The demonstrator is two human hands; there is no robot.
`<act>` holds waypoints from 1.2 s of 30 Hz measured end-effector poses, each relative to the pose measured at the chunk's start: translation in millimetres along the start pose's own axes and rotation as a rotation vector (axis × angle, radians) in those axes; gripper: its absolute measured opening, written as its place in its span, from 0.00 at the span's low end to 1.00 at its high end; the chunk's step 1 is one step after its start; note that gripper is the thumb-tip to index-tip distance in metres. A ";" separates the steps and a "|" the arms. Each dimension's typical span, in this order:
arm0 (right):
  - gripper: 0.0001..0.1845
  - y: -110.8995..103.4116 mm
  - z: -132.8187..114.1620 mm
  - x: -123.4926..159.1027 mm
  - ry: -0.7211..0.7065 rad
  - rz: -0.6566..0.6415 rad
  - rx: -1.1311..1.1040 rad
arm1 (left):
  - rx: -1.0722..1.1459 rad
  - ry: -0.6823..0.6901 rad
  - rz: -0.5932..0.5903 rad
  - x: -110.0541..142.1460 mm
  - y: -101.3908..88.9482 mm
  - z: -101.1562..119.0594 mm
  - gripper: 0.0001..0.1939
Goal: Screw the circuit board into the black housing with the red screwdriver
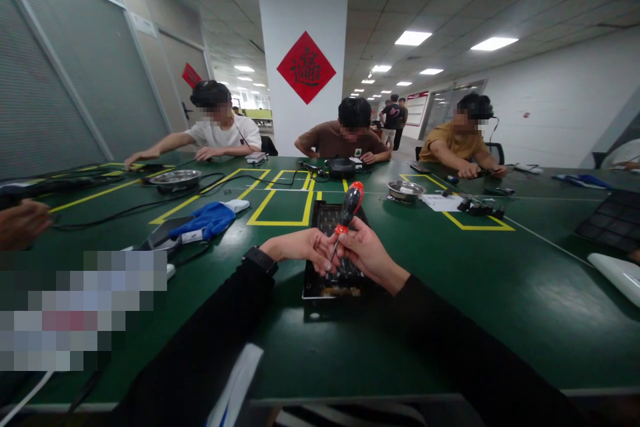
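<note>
A screwdriver [351,205] with a black and red handle stands tilted, handle up and thin shaft down. My right hand [373,250] grips it low, around the red collar of the handle. My left hand [313,250] is closed at the shaft, its fingertips pressed together around the lower part. Whether a small part is also between those fingers, I cannot tell. Both hands are above a black open casing [311,283] lying on the table; its inside is partly hidden by them. A tan strip [341,291] shows at its near end.
The green table [450,320] carries yellow tape outlines. A blue glove [207,219] lies to the left, metal bowls [406,190] and a white paper [441,203] farther back. A white device [617,277] is at the right edge. Several people sit around the table; another person's hand [23,223] is at far left.
</note>
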State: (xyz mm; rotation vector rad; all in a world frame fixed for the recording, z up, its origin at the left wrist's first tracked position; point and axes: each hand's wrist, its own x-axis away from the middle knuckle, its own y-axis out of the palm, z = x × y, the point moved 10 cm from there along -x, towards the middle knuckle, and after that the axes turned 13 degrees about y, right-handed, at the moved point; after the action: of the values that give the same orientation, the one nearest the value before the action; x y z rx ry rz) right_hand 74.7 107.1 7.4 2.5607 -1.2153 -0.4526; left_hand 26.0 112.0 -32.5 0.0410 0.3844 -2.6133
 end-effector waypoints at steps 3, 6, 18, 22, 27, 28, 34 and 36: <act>0.15 -1.7 0.8 -0.5 0.017 -0.005 -0.049 | -0.011 -0.012 0.024 0.4 -1.9 -0.3 0.17; 0.17 -3.4 3.5 -1.3 0.047 -0.007 -0.084 | -0.001 -0.016 0.029 0.7 -2.0 -1.2 0.18; 0.20 1.3 0.6 0.1 0.007 -0.010 -0.004 | -0.003 -0.020 -0.009 1.0 3.4 1.3 0.17; 0.18 1.8 -0.3 0.6 0.015 -0.017 -0.026 | -0.005 -0.010 -0.013 0.7 2.7 1.1 0.17; 0.17 1.4 2.7 1.2 0.068 -0.043 -0.108 | -0.016 -0.014 -0.022 1.1 2.9 2.1 0.17; 0.17 0.7 3.2 1.2 0.072 -0.042 -0.108 | -0.016 -0.015 -0.019 1.1 2.8 2.5 0.17; 0.15 -1.1 3.8 0.2 0.051 -0.037 -0.073 | -0.019 -0.009 -0.014 0.5 3.5 4.8 0.18; 0.12 -0.3 2.3 0.3 0.032 -0.038 -0.066 | -0.017 -0.008 -0.014 0.6 3.5 4.7 0.17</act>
State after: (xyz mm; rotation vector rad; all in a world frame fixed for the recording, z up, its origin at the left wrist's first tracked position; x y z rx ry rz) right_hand 74.2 106.8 5.1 2.5294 -1.1243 -0.4505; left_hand 27.4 107.4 -28.9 0.0224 0.4062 -2.6228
